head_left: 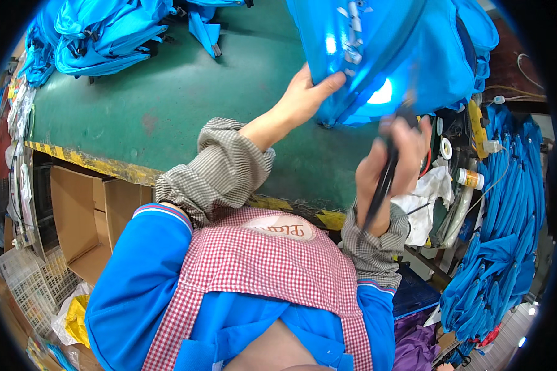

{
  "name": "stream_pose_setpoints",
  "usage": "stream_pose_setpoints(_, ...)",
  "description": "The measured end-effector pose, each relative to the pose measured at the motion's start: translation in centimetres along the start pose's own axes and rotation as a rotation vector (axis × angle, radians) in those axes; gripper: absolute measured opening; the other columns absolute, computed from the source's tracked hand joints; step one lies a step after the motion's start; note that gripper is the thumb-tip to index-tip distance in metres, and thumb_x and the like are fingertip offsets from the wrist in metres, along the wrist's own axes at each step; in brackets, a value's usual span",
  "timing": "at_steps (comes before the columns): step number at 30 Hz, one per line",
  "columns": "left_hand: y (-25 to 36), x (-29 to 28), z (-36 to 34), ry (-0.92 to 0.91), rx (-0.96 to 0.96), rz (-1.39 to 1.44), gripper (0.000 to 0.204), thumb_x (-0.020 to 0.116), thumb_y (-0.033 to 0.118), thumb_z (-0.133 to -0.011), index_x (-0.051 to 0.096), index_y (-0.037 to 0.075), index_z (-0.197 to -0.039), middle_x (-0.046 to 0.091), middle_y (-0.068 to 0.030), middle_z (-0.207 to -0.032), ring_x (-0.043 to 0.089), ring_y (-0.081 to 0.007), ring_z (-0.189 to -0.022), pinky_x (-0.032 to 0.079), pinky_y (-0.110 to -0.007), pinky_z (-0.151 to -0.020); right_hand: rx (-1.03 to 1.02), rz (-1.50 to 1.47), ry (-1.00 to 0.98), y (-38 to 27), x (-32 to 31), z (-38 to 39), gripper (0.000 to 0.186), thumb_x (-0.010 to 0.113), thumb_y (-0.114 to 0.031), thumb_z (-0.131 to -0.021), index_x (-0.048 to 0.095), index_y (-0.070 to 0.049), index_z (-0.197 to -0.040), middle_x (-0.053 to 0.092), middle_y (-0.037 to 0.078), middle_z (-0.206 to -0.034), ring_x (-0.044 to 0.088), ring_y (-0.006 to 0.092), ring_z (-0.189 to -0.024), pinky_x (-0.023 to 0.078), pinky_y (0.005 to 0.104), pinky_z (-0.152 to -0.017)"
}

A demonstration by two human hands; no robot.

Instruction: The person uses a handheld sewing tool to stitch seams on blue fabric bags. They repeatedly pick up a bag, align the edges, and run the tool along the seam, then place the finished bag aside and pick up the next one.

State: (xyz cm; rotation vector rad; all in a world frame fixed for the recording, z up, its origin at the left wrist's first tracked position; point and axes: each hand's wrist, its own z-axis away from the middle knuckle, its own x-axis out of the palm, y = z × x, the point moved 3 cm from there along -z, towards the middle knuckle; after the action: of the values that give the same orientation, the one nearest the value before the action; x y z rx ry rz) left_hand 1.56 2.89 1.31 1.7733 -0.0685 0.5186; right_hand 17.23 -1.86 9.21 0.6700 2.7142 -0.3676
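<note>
The left hand, near twelve o'clock, has fingers clamped on a bag; the right hand, toward three, on a tool.

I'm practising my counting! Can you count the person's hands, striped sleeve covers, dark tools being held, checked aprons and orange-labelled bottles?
Hands: 2 (left hand, right hand)
Striped sleeve covers: 2
Dark tool in the right hand, partly blurred: 1
Checked apron: 1
Orange-labelled bottle: 1
Total: 7
</note>
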Motion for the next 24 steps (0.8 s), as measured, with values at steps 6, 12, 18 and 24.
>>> stream_pose_setpoints(6, 2.4, -3.5, -1.5, 0.118, 0.292, -0.316, 0.026, 0.065, 0.005, -0.072, 0.051, 0.002, -0.095, 0.058, -0.0006, -0.074, 0.044, -0.0041, -0.058, 0.039, -0.021, -0.049, -0.036, 0.190, 0.026, 6.4, 5.5, -1.8, 0.035, 0.070, -0.006, -0.081, 0.049, -0.003, -0.109, 0.041, 0.030, -0.137, 0.042, 0.0432, -0.127, 0.033, 0.0440, -0.105)
stream_pose_setpoints(12, 2.4, -5.2, -2.1, -0.203, -0.023, -0.278, 0.039, 0.076, 0.015, -0.076, 0.059, 0.002, -0.108, 0.067, -0.0056, -0.095, 0.062, -0.0132, -0.077, 0.049, -0.026, -0.063, 0.159, 0.242, 0.067, 7.8, 2.9, 0.0, 0.032, 0.070, -0.008, -0.081, 0.052, -0.004, -0.108, 0.045, 0.030, -0.134, 0.051, 0.0447, -0.115, 0.041, 0.0467, -0.096)
stream_pose_setpoints(18, 3.0, -1.0, -4.6, -0.156, 0.309, -0.828, 0.027, 0.076, 0.025, -0.069, 0.067, 0.005, -0.085, 0.065, -0.0119, -0.073, 0.063, -0.0221, -0.064, 0.050, -0.033, -0.059, 0.127, -0.016, 0.022, -0.3, 0.2, 3.7, 0.045, 0.048, -0.039, -0.096, 0.054, 0.004, -0.109, 0.062, 0.015, -0.090, 0.054, 0.0282, -0.070, 0.046, 0.0430, -0.071)
stream_pose_setpoints(24, 1.5, 0.3, -5.7, -0.158, 0.272, -0.747, 0.028, 0.076, 0.024, -0.071, 0.062, 0.002, -0.079, 0.061, -0.0112, -0.062, 0.062, -0.0237, -0.056, 0.049, -0.035, -0.053, 0.086, -0.154, -0.025, 0.4, 2.0, 5.4, 0.011, 0.054, -0.007, -0.080, 0.062, -0.003, -0.085, 0.056, 0.005, -0.065, 0.050, 0.0197, -0.054, 0.044, 0.0383, -0.074)
